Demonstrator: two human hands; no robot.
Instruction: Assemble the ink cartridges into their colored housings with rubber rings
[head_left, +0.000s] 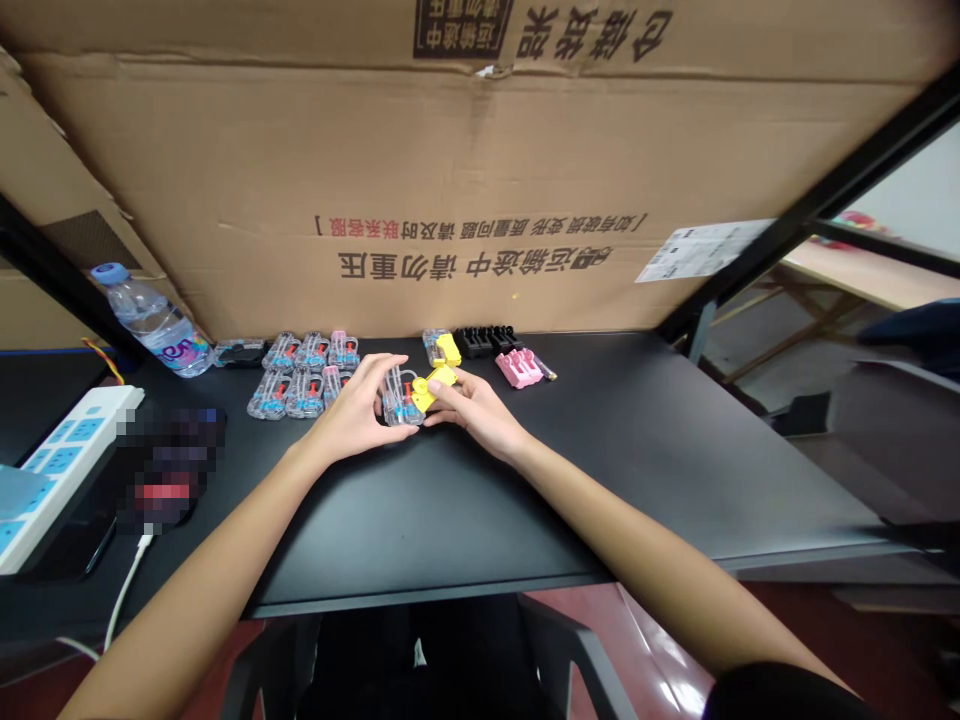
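Well left of the fingers, a white power strip [71, 460] and a water bottle [169, 330] are placed. Nearer the left fingers, small plastic packs [306, 392] are laid in two rows on the worktop [465, 530]. One clear case [396, 398] is grasped by the left hand [357, 412]; at its right side, a yellow piece [442, 379] is pinched by the fingers of the right hand [484, 412]. Beyond the right fingers, black pieces [484, 341] are set; farther right, a pink piece [519, 368].
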